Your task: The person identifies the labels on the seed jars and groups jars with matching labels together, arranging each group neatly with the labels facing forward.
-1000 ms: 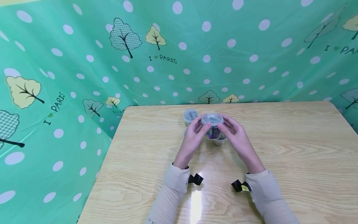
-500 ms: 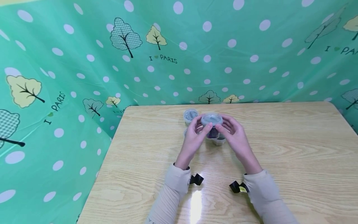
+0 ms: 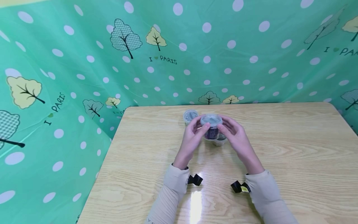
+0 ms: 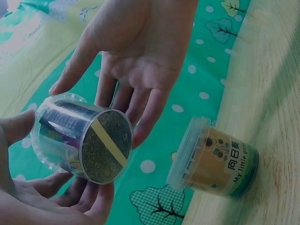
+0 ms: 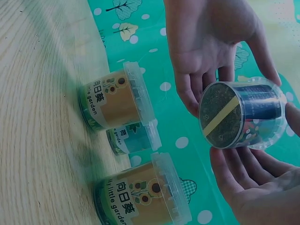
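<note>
Both hands hold a clear plastic planting-kit cup (image 3: 211,129) with a lid above the table. My left hand (image 3: 192,134) grips its left side and my right hand (image 3: 235,133) its right side, thumbs near the rim. In the left wrist view, the cup's base (image 4: 107,147) shows dark, grainy contents with a pale yellow strip across it. A dark printed label (image 5: 259,101) wraps the wall. Beneath the held cup, another lidded cup (image 3: 220,140) stands on the table, partly covered by it.
On the wooden table (image 3: 139,149), a lidded cup (image 3: 190,115) stands behind my left hand. The right wrist view shows two sunflower-printed cups, one upper (image 5: 115,98) and one lower (image 5: 140,194), with a green-printed cup (image 5: 133,138) between. A green dotted cloth (image 3: 179,62) hangs behind.
The held cup has turned slightly between the fingers, so its dark label shows more towards the head camera. Both hands stay in nearly the same place.
</note>
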Motion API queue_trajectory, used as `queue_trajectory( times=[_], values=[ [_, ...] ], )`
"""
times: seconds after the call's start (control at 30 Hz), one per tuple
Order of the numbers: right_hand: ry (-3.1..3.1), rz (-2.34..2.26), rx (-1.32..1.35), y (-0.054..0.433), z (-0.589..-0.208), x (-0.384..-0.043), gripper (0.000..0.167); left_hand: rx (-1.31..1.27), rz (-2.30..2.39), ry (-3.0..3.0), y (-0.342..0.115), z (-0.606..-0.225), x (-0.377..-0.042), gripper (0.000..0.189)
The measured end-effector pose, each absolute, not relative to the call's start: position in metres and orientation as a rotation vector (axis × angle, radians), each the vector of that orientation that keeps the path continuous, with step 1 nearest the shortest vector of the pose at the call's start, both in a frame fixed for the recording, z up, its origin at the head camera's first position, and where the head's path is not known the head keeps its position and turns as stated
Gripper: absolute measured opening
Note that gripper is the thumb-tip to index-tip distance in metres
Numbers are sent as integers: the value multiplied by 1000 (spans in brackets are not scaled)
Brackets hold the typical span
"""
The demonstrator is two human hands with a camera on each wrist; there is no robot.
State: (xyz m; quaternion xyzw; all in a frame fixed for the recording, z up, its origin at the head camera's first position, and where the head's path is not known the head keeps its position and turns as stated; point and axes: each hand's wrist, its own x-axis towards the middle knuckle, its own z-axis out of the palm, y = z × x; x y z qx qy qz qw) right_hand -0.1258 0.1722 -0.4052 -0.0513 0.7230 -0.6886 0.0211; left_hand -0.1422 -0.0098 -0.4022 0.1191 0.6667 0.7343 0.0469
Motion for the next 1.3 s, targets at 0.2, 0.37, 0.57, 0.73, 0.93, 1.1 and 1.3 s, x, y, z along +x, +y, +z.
queue_trajectory(
  times=[0.2, 0.37, 0.57, 0.73, 0.93, 1.1, 1.3],
  values=[
    [2224, -2118, -177, 173, -404, -125, 56, 396, 2248, 2007, -10, -403, -142, 46],
    [2244, -2127, -172, 171, -403, -124, 55, 394, 2248, 2011, -9, -402, -142, 47],
    [2276, -2147, -135, 169, -403, -124, 54, 351, 2213, 2090, -6, -402, -139, 53],
    [2272, -2159, -138, 168, -403, -124, 56, 345, 2205, 2091, -5, -397, -137, 52],
    [2273, -2149, -147, 169, -403, -124, 55, 362, 2220, 2068, -7, -400, -139, 52],
    [2246, -2160, -181, 171, -404, -125, 53, 384, 2231, 2028, -9, -400, -140, 50],
    [2247, -2125, -176, 171, -403, -124, 56, 411, 2221, 2016, -10, -401, -140, 47]
  ],
)
